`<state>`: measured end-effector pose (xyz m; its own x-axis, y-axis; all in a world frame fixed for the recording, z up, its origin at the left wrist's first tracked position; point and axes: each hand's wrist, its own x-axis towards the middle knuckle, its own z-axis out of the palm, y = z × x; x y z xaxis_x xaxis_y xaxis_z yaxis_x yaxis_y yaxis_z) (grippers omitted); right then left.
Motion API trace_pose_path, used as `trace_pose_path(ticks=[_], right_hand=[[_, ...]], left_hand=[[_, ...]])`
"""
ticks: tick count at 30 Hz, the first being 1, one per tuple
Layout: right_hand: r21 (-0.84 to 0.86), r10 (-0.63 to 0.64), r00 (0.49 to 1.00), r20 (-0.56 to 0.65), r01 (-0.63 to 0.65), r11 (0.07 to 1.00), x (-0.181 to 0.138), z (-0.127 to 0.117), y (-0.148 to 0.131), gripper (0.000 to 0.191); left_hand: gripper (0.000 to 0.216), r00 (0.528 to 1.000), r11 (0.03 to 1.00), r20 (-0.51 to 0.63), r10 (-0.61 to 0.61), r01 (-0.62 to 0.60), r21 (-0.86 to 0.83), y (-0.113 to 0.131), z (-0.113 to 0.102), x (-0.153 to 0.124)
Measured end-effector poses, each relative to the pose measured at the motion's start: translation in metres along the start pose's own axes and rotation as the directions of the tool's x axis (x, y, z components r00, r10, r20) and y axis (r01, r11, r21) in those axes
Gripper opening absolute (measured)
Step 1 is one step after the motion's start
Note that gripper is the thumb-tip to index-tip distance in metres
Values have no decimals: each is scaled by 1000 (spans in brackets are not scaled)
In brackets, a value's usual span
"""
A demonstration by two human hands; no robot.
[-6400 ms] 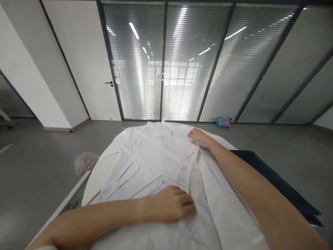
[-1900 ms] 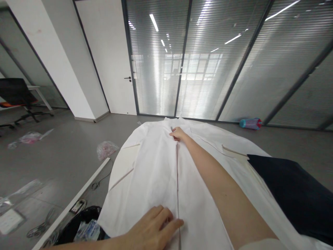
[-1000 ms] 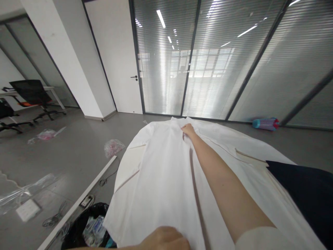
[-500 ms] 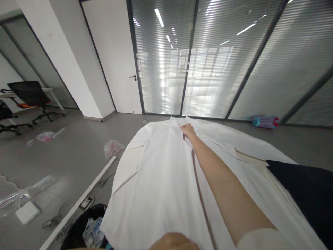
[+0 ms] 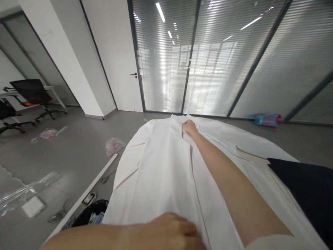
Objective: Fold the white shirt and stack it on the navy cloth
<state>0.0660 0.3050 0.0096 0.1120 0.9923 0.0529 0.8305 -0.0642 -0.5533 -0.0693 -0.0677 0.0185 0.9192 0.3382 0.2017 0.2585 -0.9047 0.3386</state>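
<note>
A white shirt (image 5: 161, 166) lies spread flat over a white table (image 5: 125, 163), collar end far from me. My right hand (image 5: 189, 127) reaches to the far collar end and its fingers are pinched on the shirt fabric there, right beside the centre fold line. My left hand (image 5: 174, 231) rests at the near bottom edge of the picture, fingers curled down onto the shirt's hem area. The fingertips of both hands are partly hidden in the cloth.
A dark navy garment (image 5: 304, 187) lies on the table at the right. On the floor to the left are a black bin (image 5: 93, 215) with rubbish, cables, clear plastic bags (image 5: 23, 198) and a pink bag (image 5: 114, 145). Office chairs (image 5: 28, 93) stand far left; a glass partition stands behind.
The shirt, earlier front-up with sleeves folded across it, now lies smooth with a centre fold line. My right hand stayed at the collar; my left hand moved back into view on the hem.
</note>
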Motion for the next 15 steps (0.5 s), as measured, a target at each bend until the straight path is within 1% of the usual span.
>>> trace_pose_path(ticks=[1, 2, 3, 4, 5, 7, 8, 9, 10, 12, 13, 15], right_hand=[[-9, -26, 1000, -11, 25, 1000, -4, -9, 0, 29], [-28, -66, 998, -19, 66, 997, -11, -18, 0, 30], [-56, -120, 993, -18, 119, 991, -21, -27, 0, 29], [-91, -179, 984, -3, 178, 980, -35, -35, 1, 27], [-129, -237, 971, 25, 238, 963, -51, -43, 3, 24], [-188, -304, 945, 117, 322, 928, -90, -54, 8, 20], [-200, -311, 934, 175, 344, 918, -111, -57, 11, 25], [-200, -316, 917, 244, 366, 909, -133, -60, 15, 33], [-182, -306, 898, 317, 374, 910, -154, -63, 19, 42], [-131, -282, 852, 441, 372, 919, -192, -66, 26, 53], [-101, -249, 833, 494, 339, 935, -208, -67, 29, 56], [-37, -156, 776, 611, 225, 974, -236, -69, 34, 57]], left_hand=[[27, 998, 998, -18, -57, 57, -3, -7, -25, 2], [22, 991, 992, -42, -123, 123, -2, -18, -47, 4], [21, 980, 983, -76, -182, 184, 13, -35, -64, 7], [23, 962, 969, -141, -235, 242, 39, -56, -76, 11], [24, 946, 955, -186, -267, 286, 83, -81, -83, 16], [28, 909, 909, -270, -317, 373, 186, -137, -85, 24], [37, 902, 889, -279, -330, 396, 229, -163, -82, 28], [45, 902, 881, -260, -344, 406, 243, -187, -77, 32], [48, 905, 883, -238, -353, 406, 235, -207, -72, 35], [43, 907, 896, -221, -358, 400, 191, -237, -63, 39], [40, 907, 902, -223, -356, 396, 172, -248, -61, 42], [43, 902, 900, -235, -363, 405, 161, -264, -62, 47]])
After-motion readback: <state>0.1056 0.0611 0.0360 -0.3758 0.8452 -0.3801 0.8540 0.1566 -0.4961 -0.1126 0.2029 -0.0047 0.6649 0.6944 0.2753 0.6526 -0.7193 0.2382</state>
